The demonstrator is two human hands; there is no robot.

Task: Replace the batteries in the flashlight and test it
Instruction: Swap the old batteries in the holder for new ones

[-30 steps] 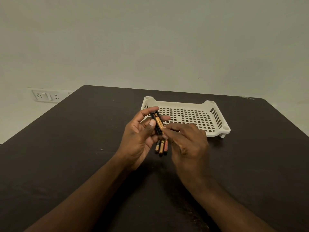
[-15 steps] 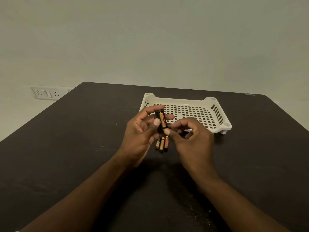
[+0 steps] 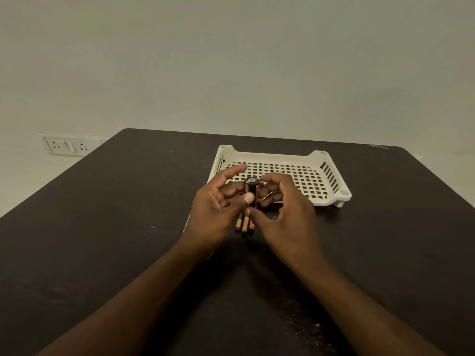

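**Battery holder pinched upright over the desk**

A white wall socket (image 3: 67,146) sits at the far left, behind the edge of the dark desk (image 3: 115,227). The left hand (image 3: 218,209) is raised above the middle of the desk and grips a small black cylinder with an orange-gold battery showing in its side, apparently the flashlight's battery holder (image 3: 251,189); the thumb presses its front and the fingers curl behind it. The holder stands nearly upright, its round end facing up. Below it, three loose batteries (image 3: 245,225) lie side by side on the desk, partly hidden by the hands. The right hand (image 3: 288,214) is just beside the holder, fingers loosely curled toward it and the thumb tip near its lower end; whether it actually grips the holder I cannot tell. Behind both hands rests a white slotted tray (image 3: 308,160).
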